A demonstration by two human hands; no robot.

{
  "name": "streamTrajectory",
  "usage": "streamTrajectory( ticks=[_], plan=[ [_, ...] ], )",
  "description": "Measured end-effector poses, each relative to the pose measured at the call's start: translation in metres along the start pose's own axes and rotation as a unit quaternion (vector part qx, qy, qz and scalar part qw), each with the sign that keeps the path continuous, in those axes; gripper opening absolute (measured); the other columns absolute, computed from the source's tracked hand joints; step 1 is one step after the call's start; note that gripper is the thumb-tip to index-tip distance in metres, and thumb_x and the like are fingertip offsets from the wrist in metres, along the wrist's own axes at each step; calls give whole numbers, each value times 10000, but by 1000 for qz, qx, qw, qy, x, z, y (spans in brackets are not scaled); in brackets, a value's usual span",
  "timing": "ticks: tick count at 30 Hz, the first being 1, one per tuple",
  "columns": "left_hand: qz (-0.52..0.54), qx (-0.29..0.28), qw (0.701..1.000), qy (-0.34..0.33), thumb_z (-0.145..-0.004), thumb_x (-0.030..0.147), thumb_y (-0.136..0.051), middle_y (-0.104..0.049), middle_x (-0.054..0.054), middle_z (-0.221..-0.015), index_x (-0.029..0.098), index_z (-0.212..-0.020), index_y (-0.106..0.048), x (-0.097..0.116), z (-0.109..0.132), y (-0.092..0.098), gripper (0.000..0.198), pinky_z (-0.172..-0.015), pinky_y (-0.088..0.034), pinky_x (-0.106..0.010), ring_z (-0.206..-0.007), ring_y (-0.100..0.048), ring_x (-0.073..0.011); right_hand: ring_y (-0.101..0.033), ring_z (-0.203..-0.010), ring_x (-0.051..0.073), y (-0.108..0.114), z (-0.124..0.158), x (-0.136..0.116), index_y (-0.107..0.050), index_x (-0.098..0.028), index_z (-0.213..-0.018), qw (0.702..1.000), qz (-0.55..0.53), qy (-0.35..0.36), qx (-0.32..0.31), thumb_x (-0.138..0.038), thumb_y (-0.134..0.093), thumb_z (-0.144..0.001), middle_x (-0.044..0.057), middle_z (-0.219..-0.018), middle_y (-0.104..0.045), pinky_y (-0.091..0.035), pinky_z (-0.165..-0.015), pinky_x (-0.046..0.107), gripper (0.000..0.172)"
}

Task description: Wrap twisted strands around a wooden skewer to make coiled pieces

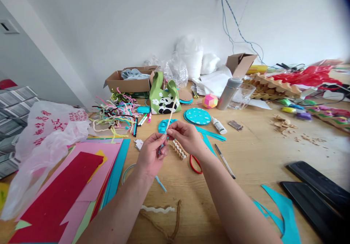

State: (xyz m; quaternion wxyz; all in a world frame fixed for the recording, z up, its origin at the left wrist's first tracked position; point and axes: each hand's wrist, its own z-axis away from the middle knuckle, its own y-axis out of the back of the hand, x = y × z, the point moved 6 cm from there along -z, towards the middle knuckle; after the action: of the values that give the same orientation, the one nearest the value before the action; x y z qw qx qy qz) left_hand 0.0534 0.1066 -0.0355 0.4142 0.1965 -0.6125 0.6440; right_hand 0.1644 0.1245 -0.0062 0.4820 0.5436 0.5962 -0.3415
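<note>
Over the middle of the table my two hands meet around a thin pale wooden stick (pixel 171 113), which slants up and to the right. My right hand (pixel 186 136) pinches its lower part between thumb and fingertips. My left hand (pixel 151 151) is closed, with light blue showing between its fingers. Below it a blue strip, apparently a pipe cleaner (pixel 160 184), sticks out toward me. Just beneath the hands lies a brown and white ridged piece (pixel 179 150), beside red scissor handles (pixel 195 164). A blue paper disc (pixel 163 126) is partly hidden behind the fingers.
Coloured paper sheets (pixel 62 193) lie left, near a pile of pipe cleaners (pixel 117 111). Behind are a green panda bag (pixel 165 98), blue dotted discs (pixel 197 116), a glue bottle (pixel 219 126) and a grey flask (pixel 229 94). At right are a pen (pixel 225 161) and dark phones (pixel 314 182).
</note>
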Motion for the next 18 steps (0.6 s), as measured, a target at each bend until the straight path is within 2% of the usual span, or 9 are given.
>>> streamTrajectory(
  ticks=[4, 8, 12, 15, 18],
  plan=[
    [13, -10, 1000, 9, -614, 199, -754, -532, 34, -563, 134, -665, -537, 0, 1, -2, 232, -367, -198, -155, -391, -373, -20, -557, -664, 125, -1, 1, 0, -583, -161, -803, 1000, -18, 2, -20, -387, -606, -842, 8, -726, -590, -449, -634, 259, 230],
    [-7, -6, 1000, -1, -609, 219, -755, -534, 35, -570, 134, -666, -540, -1, 1, -2, 238, -368, -189, -158, -392, -379, -21, -524, -628, 120, -1, 1, -2, -548, -165, -769, 1000, 2, 8, -17, -376, -594, -850, -4, -681, -564, -408, -591, 248, 231],
    [-61, 40, 996, -59, -604, 230, -747, -529, 40, -543, 137, -667, -550, 2, 2, 2, 227, -373, -175, -163, -397, -385, -27, -455, -574, 108, -6, 4, -9, -508, -173, -711, 995, 103, 7, 15, -306, -536, -870, -17, -631, -510, -340, -532, 237, 209],
    [-92, 80, 985, -126, -624, 241, -734, -489, 54, -494, 139, -654, -554, 7, 5, 4, 209, -384, -195, -169, -396, -365, -27, -444, -578, 113, -9, 8, -17, -493, -179, -700, 977, 200, 31, 70, -263, -499, -882, -14, -626, -505, -314, -539, 245, 200],
    [-87, 84, 983, -141, -625, 243, -734, -493, 51, -507, 137, -659, -560, 11, 7, 4, 206, -389, -202, -173, -400, -365, -27, -480, -607, 120, -11, 8, -16, -516, -177, -731, 986, 153, 31, 57, -305, -470, -910, -4, -655, -525, -357, -566, 247, 224]
  ],
)
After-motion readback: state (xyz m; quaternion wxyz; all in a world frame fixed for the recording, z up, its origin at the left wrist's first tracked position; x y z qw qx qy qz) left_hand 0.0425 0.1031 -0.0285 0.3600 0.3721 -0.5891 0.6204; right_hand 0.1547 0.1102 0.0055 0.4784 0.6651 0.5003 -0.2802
